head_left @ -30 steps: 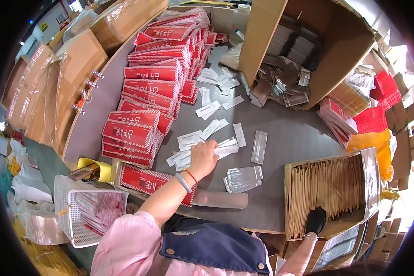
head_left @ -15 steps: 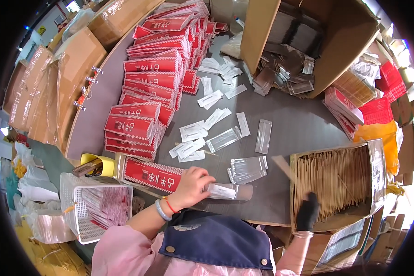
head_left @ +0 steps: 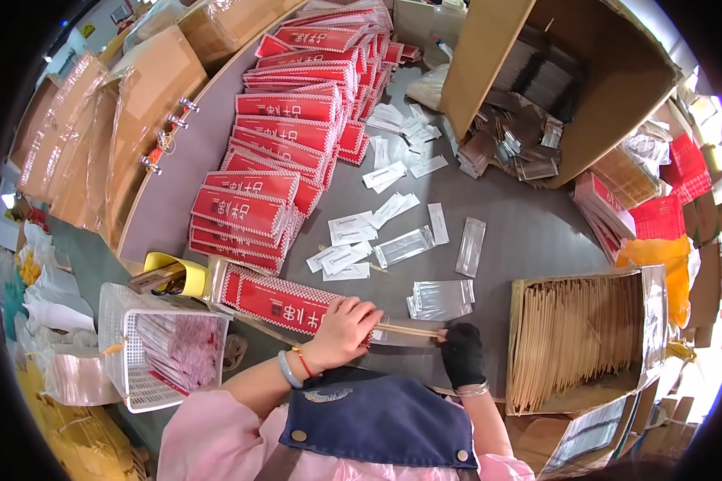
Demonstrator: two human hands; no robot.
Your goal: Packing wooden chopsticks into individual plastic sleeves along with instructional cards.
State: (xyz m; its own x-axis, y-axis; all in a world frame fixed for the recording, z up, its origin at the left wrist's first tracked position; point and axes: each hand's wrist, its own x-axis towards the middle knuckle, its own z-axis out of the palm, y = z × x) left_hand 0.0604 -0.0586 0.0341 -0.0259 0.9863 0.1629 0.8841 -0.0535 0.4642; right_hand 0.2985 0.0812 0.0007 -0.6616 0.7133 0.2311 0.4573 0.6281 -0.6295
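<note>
My left hand (head_left: 345, 333) is closed over the right end of a red paper sleeve (head_left: 269, 303) lying at the table's near edge. My right hand (head_left: 463, 355), in a black glove with bare fingertips, pinches the right end of a pair of wooden chopsticks (head_left: 409, 329). Their other end reaches the sleeve's end beneath my left fingers, where my hand hides how far in they go. Part of a clear plastic strip shows under the chopsticks. Just beyond lies a small stack of clear packets (head_left: 441, 299).
Red sleeves (head_left: 285, 136) are heaped at the far left, small white packets (head_left: 349, 228) mid-table. A box of chopsticks (head_left: 578, 337) stands right; a carton (head_left: 485, 60) of dark and clear packets behind. A yellow cup (head_left: 188, 276) and white basket (head_left: 116, 329) sit left.
My right hand has moved left from the chopstick box, bringing chopsticks to the sleeve. My left hand stays at the sleeve's end. The whole view has shifted slightly.
</note>
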